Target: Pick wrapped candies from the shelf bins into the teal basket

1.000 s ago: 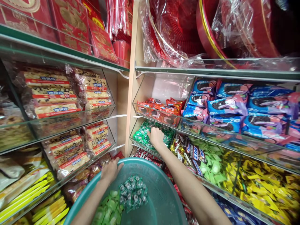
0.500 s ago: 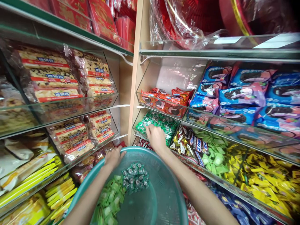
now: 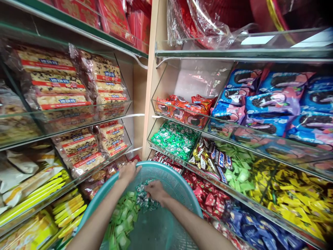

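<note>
My left hand (image 3: 129, 171) is closed over the far left rim of a large teal plastic basket (image 3: 179, 173). Inside the basket, my right hand (image 3: 156, 192) is low over a pile of dark-green wrapped candies (image 3: 145, 205), its fingers curled around some of them; how many is hidden. Light-green wrapped sweets (image 3: 123, 222) lie heaped along the basket's left side. Beyond the basket, a clear shelf bin holds many green-wrapped candies (image 3: 175, 139).
Wrapped sesame bars (image 3: 59, 81) fill the shelves on the left. On the right are blue snack packs (image 3: 270, 100), chocolate bars (image 3: 221, 163), yellow-wrapped sweets (image 3: 293, 201) and red-wrapped sweets (image 3: 208, 194). Glass shelf edges (image 3: 234, 133) jut out above the lower bins.
My right hand has come down and back from the green candy bin into the basket, onto the pile of green-wrapped candies. My left hand still holds the rim.
</note>
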Motion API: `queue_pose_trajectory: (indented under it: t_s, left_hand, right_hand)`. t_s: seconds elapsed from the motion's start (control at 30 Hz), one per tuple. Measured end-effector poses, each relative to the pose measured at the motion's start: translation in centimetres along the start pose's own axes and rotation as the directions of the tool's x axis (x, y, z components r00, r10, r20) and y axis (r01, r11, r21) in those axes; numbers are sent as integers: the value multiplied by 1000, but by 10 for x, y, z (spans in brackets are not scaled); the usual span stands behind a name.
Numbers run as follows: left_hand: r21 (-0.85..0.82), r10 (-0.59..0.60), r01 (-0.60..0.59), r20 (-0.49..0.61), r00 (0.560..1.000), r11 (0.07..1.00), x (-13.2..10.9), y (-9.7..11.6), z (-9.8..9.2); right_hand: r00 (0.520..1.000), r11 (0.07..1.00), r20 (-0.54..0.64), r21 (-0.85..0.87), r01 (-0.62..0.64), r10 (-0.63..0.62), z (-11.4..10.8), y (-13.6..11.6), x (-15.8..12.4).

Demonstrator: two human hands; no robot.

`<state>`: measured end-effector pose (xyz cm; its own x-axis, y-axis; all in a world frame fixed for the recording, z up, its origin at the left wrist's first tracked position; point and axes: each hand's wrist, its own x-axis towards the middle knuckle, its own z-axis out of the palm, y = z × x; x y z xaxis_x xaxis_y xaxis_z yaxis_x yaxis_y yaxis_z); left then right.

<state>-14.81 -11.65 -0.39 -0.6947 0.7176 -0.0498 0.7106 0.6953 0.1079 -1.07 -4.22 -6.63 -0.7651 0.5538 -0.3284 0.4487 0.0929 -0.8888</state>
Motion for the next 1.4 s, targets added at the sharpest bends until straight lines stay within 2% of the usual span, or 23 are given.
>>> queue_pose_trajectory:
  t_s: [0.17, 0.47, 0.63, 0.83, 0.9, 0.97, 1.1, 1.2, 1.3, 1.4]
  left_hand:
    - [23, 10, -10, -12, 1000, 1000, 1, -1, 3]
    - [41, 25, -25, -5, 1000, 999, 3, -7, 9]
    - [33, 19, -19, 6, 1000, 999, 4, -9, 13]
    - [16, 13, -13, 9, 1000, 1000, 6, -11, 15]
    - [9, 12, -12, 12, 1000, 1000, 7, -11, 15]
    - [-1, 20, -20, 7, 1000, 1000, 8, -12, 14]
    - [-58, 30, -29, 13, 999, 998, 10, -18, 12]
    - [-72, 9, -8, 17, 1000, 997, 8, -22, 9]
    - [-64, -11, 12, 19, 1000, 998, 5, -23, 6]
    - [-67, -9, 9, 1, 1000, 998, 3, -22, 5]
  right_hand:
    - [999, 1000, -50, -17, 16, -17, 13, 11, 8]
    - [989, 999, -140, -4, 47, -47, 14, 10, 7]
    - [973, 981, -151, -114, 156, -173, 14, 13, 9]
    - [948, 958, -161, -124, 258, -276, 10, 16, 14]
    - [927, 930, -160, -204, 306, -340, 7, 11, 10]
    - [892, 861, -117, -343, 376, -436, 2, -2, 0]
    - [786, 622, 65, -574, 533, -614, -22, -49, -28]
    - [722, 522, 65, -646, 557, -689, -50, -91, -37]
    - [688, 484, -77, -767, 421, -722, -84, -126, -32]
    - [689, 459, -251, -878, 134, -680, -116, -150, -22]
